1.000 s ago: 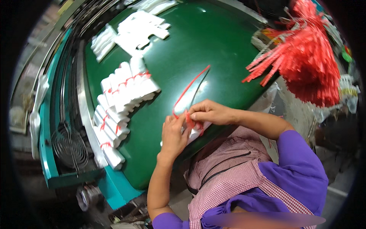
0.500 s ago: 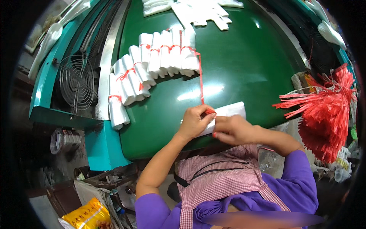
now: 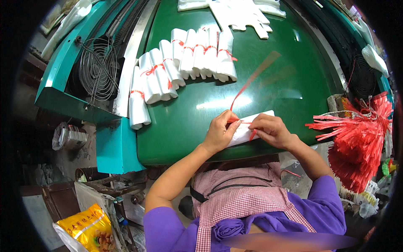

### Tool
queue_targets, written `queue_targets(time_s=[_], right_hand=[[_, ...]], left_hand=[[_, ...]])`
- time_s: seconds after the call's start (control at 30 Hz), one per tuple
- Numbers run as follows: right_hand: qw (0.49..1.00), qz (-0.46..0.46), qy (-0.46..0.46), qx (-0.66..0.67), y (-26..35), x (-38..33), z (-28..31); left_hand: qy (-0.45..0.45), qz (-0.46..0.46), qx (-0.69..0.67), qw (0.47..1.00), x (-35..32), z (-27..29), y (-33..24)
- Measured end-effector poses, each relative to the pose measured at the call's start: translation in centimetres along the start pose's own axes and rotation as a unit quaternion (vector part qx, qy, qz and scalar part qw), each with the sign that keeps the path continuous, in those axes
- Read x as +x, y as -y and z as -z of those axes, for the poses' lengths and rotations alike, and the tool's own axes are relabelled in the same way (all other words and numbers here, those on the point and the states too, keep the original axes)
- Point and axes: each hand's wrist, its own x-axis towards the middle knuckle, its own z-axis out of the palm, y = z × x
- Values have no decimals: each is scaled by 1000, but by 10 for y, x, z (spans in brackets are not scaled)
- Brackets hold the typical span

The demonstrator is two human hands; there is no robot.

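A rolled bundle of white plastic bags (image 3: 240, 136) lies at the near edge of the green table (image 3: 184, 143). My left hand (image 3: 221, 131) is closed at its left part, thumb and forefinger pinching a red plastic strip (image 3: 239, 93). One end of the strip swings up and away over the table, blurred. My right hand (image 3: 272, 130) is closed over the right part of the bundle, fingertips pinched on the strip's other part, with a short tail hanging below them. The strip crosses the bundle between both hands.
Several tied white rolls (image 3: 194, 52) lie in a curved row at far left. Loose flat white bags (image 3: 239, 14) sit at the back. A bunch of red strips (image 3: 357, 143) hangs at the right edge. A wire fan guard (image 3: 98, 69) stands left, above a yellow bag (image 3: 86, 229).
My right hand has drawn rightward, pulling the strip across the bundle. The strip's long end has swung right, away from the tied rolls. The view has shifted slightly.
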Motion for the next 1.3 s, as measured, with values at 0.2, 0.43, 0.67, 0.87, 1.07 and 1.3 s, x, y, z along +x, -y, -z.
queue_targets(time_s=[0.2, 0.43, 0.67, 0.87, 1.07, 1.3], right_hand=[[887, -246, 19, 390, -8, 8, 10], [954, -185, 31, 235, -23, 11, -11], [989, -95, 53, 104, -21, 11, -11], [912, -306, 10, 272, -11, 10, -12], [990, 39, 56, -121, 17, -11, -17], [943, 66, 140, -294, -16, 46, -14]], left_hand=[[46, -47, 72, 995, 1, -8, -5], [123, -342, 241, 900, -5, -10, -7], [149, -391, 234, 878, -4, -9, -4], [120, -259, 176, 942, -7, 0, -9], [-47, 8, 263, 964, 40, 71, 7], [-204, -81, 300, 928, 133, 122, -5]])
